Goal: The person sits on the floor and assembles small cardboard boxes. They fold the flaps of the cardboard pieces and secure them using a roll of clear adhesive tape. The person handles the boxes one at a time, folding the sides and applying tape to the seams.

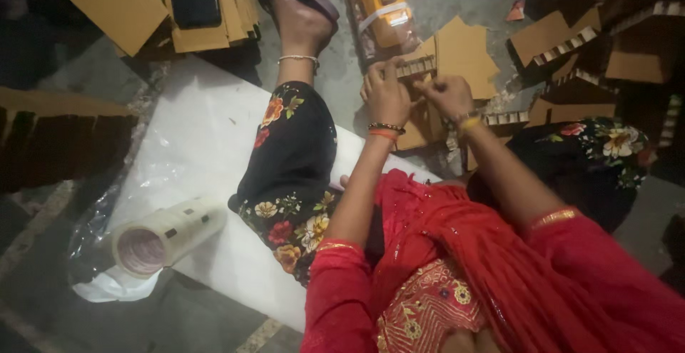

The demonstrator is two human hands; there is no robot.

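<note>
I sit on the floor in red clothes and dark flowered trousers. My left hand (386,94) and my right hand (447,94) meet over a brown cardboard piece (464,52) with a notched, striped strip (416,67) along its edge. Both hands pinch that strip, the left from the near side, the right from the right side. My left leg (294,149) stretches forward, its foot (300,21) in a purple sandal. Bangles ring both wrists.
A white sheet (193,146) lies on the floor at left, with a stack of tape rolls (160,236) on it. A yellow tape dispenser (382,3) lies ahead. Flat cardboard (135,3) is piled at top left, folded cardboard pieces (571,46) at right.
</note>
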